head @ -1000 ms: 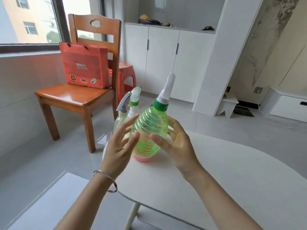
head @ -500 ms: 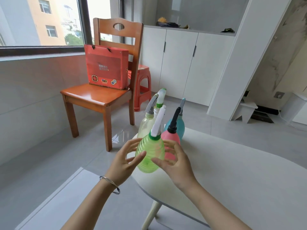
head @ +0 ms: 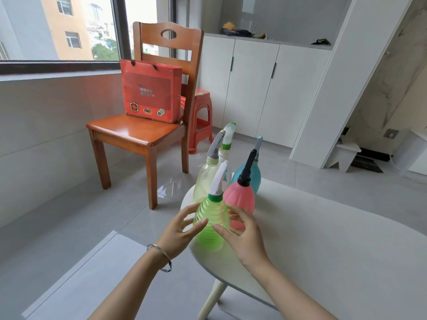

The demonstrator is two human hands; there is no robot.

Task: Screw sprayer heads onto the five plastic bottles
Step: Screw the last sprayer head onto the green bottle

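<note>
A green ribbed bottle with a white sprayer head stands upright at the left end of the white table. My left hand and my right hand cup it from either side, fingers spread and fingertips on its body. Just behind it stand a pink bottle with a black head, a teal bottle with a grey head, a pale clear bottle with a grey head, and a white bottle with a green collar.
The bottles crowd the table's rounded left edge, with bare floor below. A wooden chair bearing a red paper bag stands beyond, and a red plastic stool behind it. White cabinets line the back wall.
The green bottle has come down from chest height and away from me, now in front of the pink bottle. Both hands stayed around it throughout.
</note>
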